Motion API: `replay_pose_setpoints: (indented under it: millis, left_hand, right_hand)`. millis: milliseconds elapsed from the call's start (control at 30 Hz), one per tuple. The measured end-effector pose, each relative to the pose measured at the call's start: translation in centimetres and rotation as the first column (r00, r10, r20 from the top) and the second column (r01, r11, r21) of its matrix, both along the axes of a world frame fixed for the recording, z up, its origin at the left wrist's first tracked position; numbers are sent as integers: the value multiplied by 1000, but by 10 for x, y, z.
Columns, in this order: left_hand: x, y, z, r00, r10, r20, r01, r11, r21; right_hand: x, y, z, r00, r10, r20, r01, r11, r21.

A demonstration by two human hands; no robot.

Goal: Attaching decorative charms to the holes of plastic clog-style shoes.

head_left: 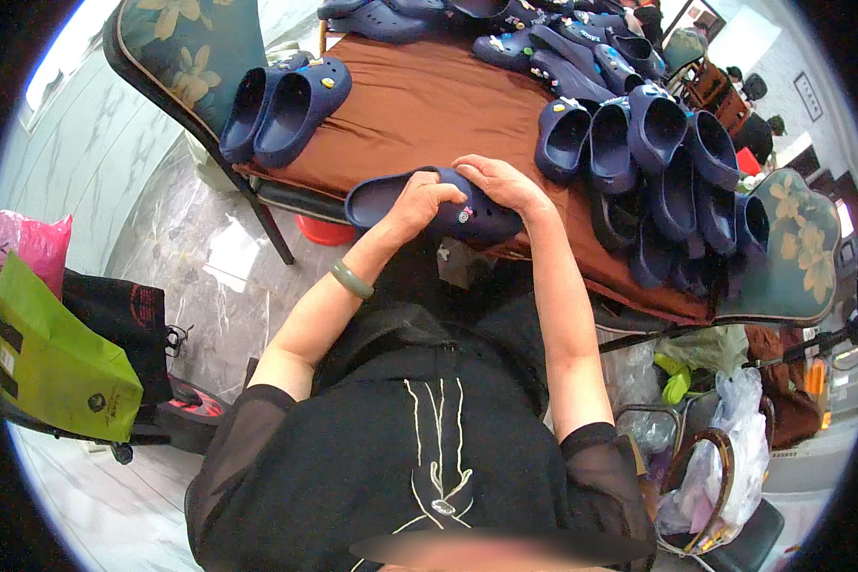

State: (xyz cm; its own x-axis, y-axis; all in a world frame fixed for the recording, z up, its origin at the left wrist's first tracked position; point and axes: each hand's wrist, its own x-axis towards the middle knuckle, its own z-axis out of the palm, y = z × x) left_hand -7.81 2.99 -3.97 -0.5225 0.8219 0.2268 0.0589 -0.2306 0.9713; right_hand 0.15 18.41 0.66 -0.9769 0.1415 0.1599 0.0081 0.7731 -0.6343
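Observation:
A dark blue clog (481,225) with holes in its upper is held sideways over the near edge of the cloth-covered table. My left hand (419,204) is closed round its middle, the thumb lying over the upper. My right hand (499,183) grips the far side of the clog's front part, its fingers held together and partly hidden. Between the hands, a small round charm (463,216) sits on the upper. A pair of matching clogs (300,108) stands on the table to the left, with bright charms on them.
Several blue clogs (660,133) are stacked at the table's right end, and more (582,52) lie at the back. Brown cloth (429,105) covers the table. Floral chair backs (189,57) flank it. A green bag (62,353) stands left; plastic bags (725,453) lie right.

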Motion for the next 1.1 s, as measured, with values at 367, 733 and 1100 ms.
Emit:
replay_pose_setpoints:
  millis: [367, 733, 1100]
  left_hand:
    - [-10, 11, -7, 996, 77, -46, -80, 995, -61]
    - [-21, 33, 19, 983, 78, -166, -77, 997, 10]
    - [-34, 71, 11, 959, 114, -260, -134, 989, -61]
  right_hand:
    - [-15, -24, -13, 887, -433, -162, 451, 887, 98]
    - [-16, 11, -7, 975, -221, -38, 224, 957, 185]
    - [-17, 32, -11, 891, -318, -325, 374, 919, 128]
